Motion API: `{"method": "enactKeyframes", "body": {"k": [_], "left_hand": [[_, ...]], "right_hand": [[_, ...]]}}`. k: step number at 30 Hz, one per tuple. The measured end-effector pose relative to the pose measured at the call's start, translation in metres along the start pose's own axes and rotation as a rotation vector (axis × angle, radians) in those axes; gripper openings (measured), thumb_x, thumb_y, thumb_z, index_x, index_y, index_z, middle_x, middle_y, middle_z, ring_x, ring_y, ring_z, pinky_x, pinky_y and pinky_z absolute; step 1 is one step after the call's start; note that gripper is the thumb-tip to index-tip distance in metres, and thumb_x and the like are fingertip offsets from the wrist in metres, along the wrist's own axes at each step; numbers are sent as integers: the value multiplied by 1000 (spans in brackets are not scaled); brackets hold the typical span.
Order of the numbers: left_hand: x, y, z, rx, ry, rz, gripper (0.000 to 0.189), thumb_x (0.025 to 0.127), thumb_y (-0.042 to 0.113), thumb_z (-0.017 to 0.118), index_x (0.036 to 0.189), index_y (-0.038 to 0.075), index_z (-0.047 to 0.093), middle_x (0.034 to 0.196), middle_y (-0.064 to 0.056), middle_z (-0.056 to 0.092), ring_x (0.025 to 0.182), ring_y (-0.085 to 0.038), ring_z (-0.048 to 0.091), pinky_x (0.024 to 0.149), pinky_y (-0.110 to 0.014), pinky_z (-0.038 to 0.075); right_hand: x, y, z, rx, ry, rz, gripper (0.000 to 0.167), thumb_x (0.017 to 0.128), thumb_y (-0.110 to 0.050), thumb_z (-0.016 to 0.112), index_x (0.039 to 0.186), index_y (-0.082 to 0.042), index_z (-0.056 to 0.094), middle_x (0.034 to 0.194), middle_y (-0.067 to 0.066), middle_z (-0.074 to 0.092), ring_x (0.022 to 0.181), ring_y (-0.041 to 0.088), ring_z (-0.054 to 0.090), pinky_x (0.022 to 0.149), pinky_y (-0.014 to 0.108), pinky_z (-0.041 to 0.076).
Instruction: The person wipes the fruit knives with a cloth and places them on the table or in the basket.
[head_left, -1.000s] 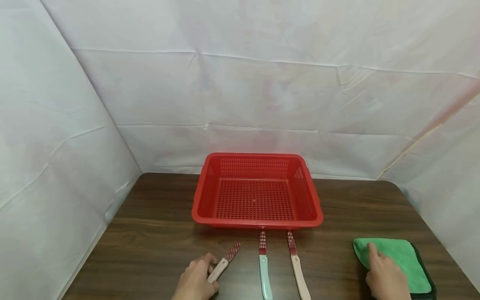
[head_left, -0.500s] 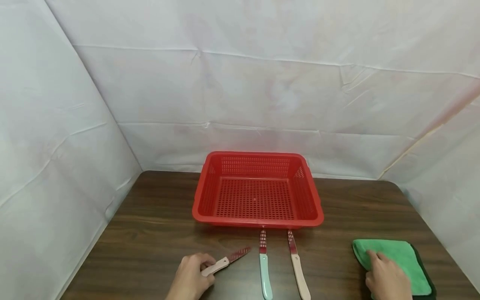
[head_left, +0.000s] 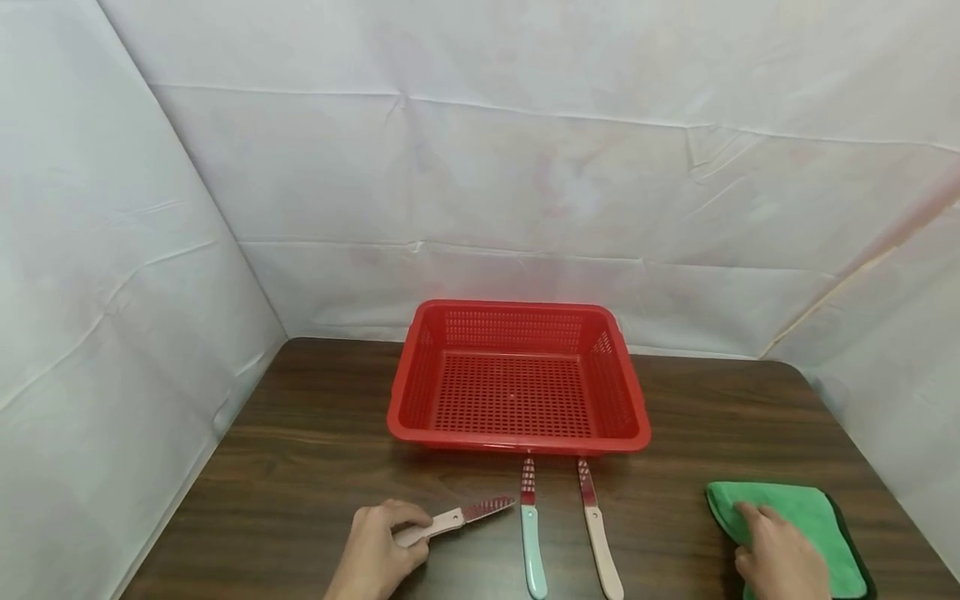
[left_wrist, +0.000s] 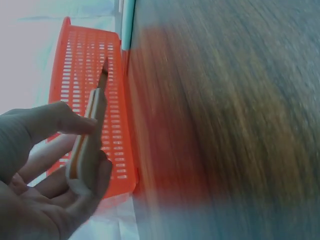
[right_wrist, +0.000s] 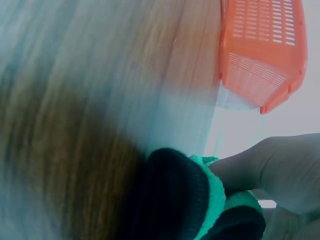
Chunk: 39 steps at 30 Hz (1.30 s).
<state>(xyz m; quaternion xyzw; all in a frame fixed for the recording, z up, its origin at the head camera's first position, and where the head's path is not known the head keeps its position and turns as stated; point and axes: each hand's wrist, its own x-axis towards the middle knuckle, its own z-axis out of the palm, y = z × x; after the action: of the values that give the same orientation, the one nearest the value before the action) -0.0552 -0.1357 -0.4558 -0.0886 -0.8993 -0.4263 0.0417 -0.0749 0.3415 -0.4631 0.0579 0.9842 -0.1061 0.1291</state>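
My left hand [head_left: 378, 546] grips a small knife [head_left: 426, 528] by its cream handle, its red patterned blade pointing right above the table. In the left wrist view, thumb and fingers pinch the knife handle [left_wrist: 90, 145] from both sides. To the right lie a knife with a mint-green handle [head_left: 532, 550] and one with a cream handle [head_left: 602, 552], both with red patterned blades pointing away from me. At the far right my right hand [head_left: 783, 554] is on a folded green cloth [head_left: 813, 508] with dark edging. The right wrist view shows the thumb against the bunched cloth [right_wrist: 217, 200].
A red plastic basket [head_left: 517, 443] with a slotted floor stands behind the knives, at the back of the dark wooden table [head_left: 300, 467]. White sheeting [head_left: 525, 183] hangs behind the table and along both sides.
The knife in my left hand has swung from a steep slant to nearly sideways, its tip now near the mint-green knife. My right hand stays at the cloth, its index finger a little lower.
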Motion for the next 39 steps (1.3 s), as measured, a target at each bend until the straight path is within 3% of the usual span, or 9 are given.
{"method": "enactKeyframes", "body": {"k": [8,13,19,23,30,39], "left_hand": [[-1,-3,2,-141,204,241,41,52,-12,81,77,19,73,79,10,68,70,-7,64,64,-16,51],[1,2,0,-246,239,376,40,53,-13,83,82,13,73,83,-1,70,74,-13,66,69,-14,50],[3,23,-11,-376,288,505,41,52,-19,80,83,5,73,82,-10,70,73,-19,66,69,-16,50],[2,25,-13,-439,277,510,40,54,-20,80,86,3,72,84,-12,70,75,-20,67,67,-19,52],[-1,13,-10,-526,230,344,30,65,-13,80,90,1,73,94,-14,69,84,-19,67,66,-26,56],[-1,18,-13,-636,222,387,32,65,-19,75,94,-4,71,95,-18,61,83,-20,62,68,-27,56]], "right_hand": [[-3,2,0,75,-26,26,52,74,-4,67,123,8,53,107,29,58,54,18,44,47,32,35],[-5,5,0,106,-32,45,53,76,-6,67,125,7,51,105,27,59,52,18,43,46,32,34],[-10,1,-1,117,12,38,52,76,-7,68,123,7,53,107,30,57,51,18,42,46,32,33],[-12,-1,-3,126,30,31,51,76,-6,67,123,8,53,109,31,56,50,18,42,46,31,33],[-18,-1,-6,129,67,13,51,78,-10,67,123,7,53,115,35,53,50,18,41,46,31,33],[-24,-4,-13,134,94,41,52,80,-16,65,126,5,52,123,35,49,50,18,43,46,32,33]]}}
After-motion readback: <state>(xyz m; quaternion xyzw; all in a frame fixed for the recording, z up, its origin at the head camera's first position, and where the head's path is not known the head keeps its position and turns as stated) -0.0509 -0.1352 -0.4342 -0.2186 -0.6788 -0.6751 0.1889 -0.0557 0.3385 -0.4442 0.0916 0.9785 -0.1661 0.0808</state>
